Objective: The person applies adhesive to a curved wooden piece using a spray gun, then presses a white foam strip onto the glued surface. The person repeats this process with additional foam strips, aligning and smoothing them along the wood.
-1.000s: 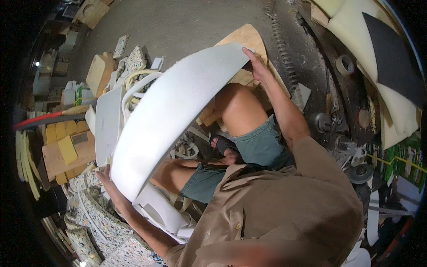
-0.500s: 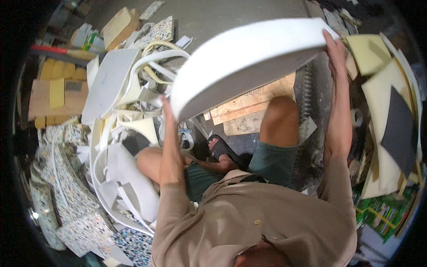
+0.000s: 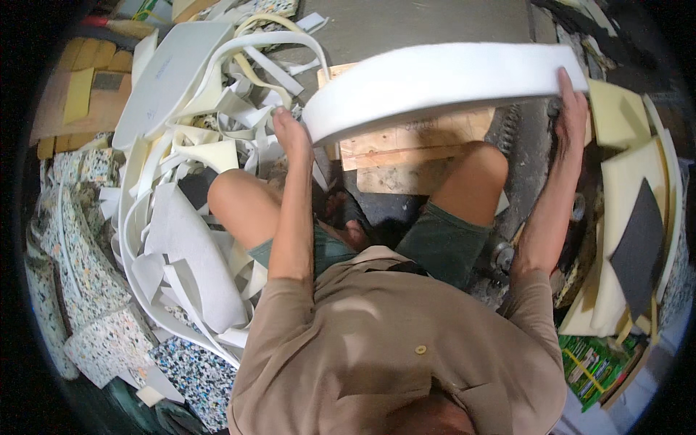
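A thick white foam slab point(image 3: 442, 76) with a rounded left end hangs in front of me, one long edge facing up. My left hand point(image 3: 292, 134) presses against its rounded left end, with some fingers hidden. At the slab's right end, my right hand point(image 3: 573, 105) grips it, a finger lying along the white face. Below the slab, between my knees, is a light wooden board point(image 3: 420, 141), partly covered by the foam.
White and cream foam offcuts point(image 3: 217, 156) heap up on my left, beside speckled foam pieces point(image 3: 94, 254). A pale rounded panel point(image 3: 170, 80) leans there. Cream foam sheets point(image 3: 627, 181) and a dark grey piece point(image 3: 638, 250) stand on my right. A coiled spring point(image 3: 507, 130) lies beside the board.
The foam slab has tipped so its edge faces me more and its underside shows less. Both hands have shifted slightly right and stay on its ends. The whole view has moved a little.
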### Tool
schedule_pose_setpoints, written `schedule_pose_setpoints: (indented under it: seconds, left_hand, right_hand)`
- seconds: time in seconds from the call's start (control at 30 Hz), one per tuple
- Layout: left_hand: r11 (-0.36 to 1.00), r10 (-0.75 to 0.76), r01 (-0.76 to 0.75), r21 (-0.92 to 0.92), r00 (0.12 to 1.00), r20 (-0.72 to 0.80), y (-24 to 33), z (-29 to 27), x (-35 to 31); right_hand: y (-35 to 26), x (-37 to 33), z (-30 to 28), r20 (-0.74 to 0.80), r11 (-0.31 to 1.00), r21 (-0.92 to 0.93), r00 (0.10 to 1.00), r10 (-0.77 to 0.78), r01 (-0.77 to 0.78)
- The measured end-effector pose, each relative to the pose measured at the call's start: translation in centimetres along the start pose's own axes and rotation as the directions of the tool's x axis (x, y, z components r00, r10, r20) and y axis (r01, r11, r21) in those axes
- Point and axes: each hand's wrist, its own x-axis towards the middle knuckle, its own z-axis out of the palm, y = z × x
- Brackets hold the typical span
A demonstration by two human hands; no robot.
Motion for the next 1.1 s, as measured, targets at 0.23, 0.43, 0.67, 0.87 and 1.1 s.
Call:
schedule_pose_setpoints:
  seconds: [0.23,0.43,0.67,0.87,1.1]
  left_hand:
    - [0.699,0.624,-0.715,0.016,0.621,0.474,9.0,0.6,-10.2]
    - [0.340,0.686,-0.935,0.095,0.316,0.656,8.8,1.2,-11.4]
    - [0.254,0.723,-0.959,0.127,0.275,0.634,7.3,1.2,-11.7]
    - [0.237,0.709,-0.966,0.101,0.244,0.662,7.0,1.0,-11.8]
    - [0.155,0.704,-0.974,0.164,0.225,0.674,7.0,1.2,-11.7]
  right_hand:
    - [-8.7,1.7,1.8,0.133,0.977,-0.088,0.975,-0.179,0.192]
    - [-22.6,-1.4,3.8,0.194,0.946,-0.058,0.934,-0.301,0.318]
    - [-21.5,-3.2,2.4,0.110,0.913,0.077,0.907,-0.407,0.400]
    - [-14.4,-2.8,-2.4,0.085,0.987,0.077,0.985,-0.150,0.143]
    - [-6.0,-0.7,-3.2,0.022,0.975,0.217,0.999,-0.042,0.036]
